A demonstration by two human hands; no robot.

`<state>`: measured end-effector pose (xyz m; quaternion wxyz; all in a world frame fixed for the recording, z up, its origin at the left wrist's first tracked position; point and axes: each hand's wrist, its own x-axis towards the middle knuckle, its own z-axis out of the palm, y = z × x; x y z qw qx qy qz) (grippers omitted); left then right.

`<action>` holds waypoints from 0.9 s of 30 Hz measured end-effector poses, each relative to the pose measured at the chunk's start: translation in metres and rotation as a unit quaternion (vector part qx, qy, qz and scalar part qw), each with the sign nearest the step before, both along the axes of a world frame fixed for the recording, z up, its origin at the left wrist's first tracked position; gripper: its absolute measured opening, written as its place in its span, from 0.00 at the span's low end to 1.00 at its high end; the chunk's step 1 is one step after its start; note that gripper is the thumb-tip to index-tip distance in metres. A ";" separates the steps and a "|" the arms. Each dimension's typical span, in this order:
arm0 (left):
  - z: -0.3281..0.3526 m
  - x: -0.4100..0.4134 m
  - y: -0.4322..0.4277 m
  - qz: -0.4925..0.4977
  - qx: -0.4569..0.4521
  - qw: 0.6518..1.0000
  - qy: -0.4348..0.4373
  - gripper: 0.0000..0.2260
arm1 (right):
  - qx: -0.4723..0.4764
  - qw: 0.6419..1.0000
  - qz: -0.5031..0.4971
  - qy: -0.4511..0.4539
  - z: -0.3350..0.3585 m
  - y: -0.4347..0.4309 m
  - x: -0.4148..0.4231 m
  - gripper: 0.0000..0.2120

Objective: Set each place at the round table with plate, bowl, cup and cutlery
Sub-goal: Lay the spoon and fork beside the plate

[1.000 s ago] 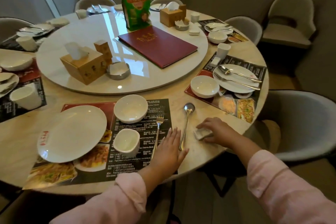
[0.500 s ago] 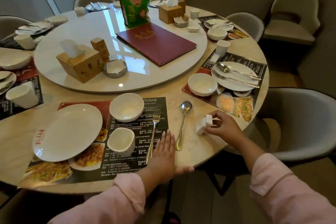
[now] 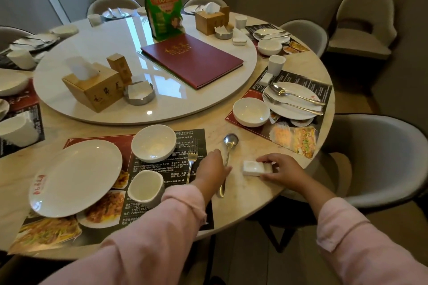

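Note:
At the near place, a white plate, a white bowl and a white cup sit on a dark placemat. A fork lies on the mat's right side. A spoon lies on the bare table just beyond. My left hand rests between fork and spoon, fingers on the spoon's handle. My right hand holds a small white cutlery rest flat on the table, right of the spoon.
The place at the right has a plate with spoon and fork, a bowl and a cup. The turntable carries a red menu, tissue boxes and a green bag. A grey chair stands close at right.
My right hand lifted the white rest, then set it down flat nearer the spoon. My left hand slid forward from the mat's edge to the spoon's handle.

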<state>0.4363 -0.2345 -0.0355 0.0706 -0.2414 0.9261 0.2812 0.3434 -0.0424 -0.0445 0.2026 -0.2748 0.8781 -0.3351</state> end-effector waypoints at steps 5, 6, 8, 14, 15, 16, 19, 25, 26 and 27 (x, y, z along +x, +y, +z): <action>0.002 -0.013 -0.003 -0.021 -0.043 0.998 -0.036 0.07 | 0.010 1.000 0.010 0.015 -0.005 -0.002 -0.004 0.21; 0.002 -0.013 -0.004 -0.023 -0.041 0.998 -0.036 0.07 | 0.009 1.000 0.013 0.018 -0.006 -0.003 -0.004 0.21; 0.002 -0.012 -0.006 -0.017 -0.026 0.999 -0.029 0.08 | 0.006 1.000 0.020 0.017 -0.005 -0.003 -0.005 0.20; -0.003 -0.008 -0.011 0.067 0.132 0.989 -0.014 0.06 | 0.006 0.999 0.028 0.013 -0.005 -0.006 -0.007 0.20; -0.003 -0.008 -0.011 0.084 0.163 0.983 -0.015 0.09 | 0.011 0.999 0.029 0.015 -0.005 -0.006 -0.007 0.20; -0.003 -0.007 -0.011 0.096 0.185 0.978 -0.017 0.10 | 0.018 0.999 0.029 0.018 -0.005 -0.006 -0.007 0.20; -0.003 -0.005 -0.011 0.102 0.202 0.974 -0.011 0.11 | 0.030 0.999 0.029 0.031 -0.005 -0.007 -0.006 0.20; 0.002 0.005 -0.012 0.049 0.119 0.992 0.011 0.06 | 0.031 0.997 0.022 0.061 -0.003 -0.011 0.004 0.20; 0.005 0.008 -0.013 0.040 0.109 0.993 0.017 0.05 | 0.019 0.997 0.015 0.069 -0.003 -0.014 0.007 0.20; 0.009 0.011 -0.015 0.033 0.101 0.994 0.031 0.05 | -0.002 0.997 0.003 0.078 -0.001 -0.017 0.011 0.19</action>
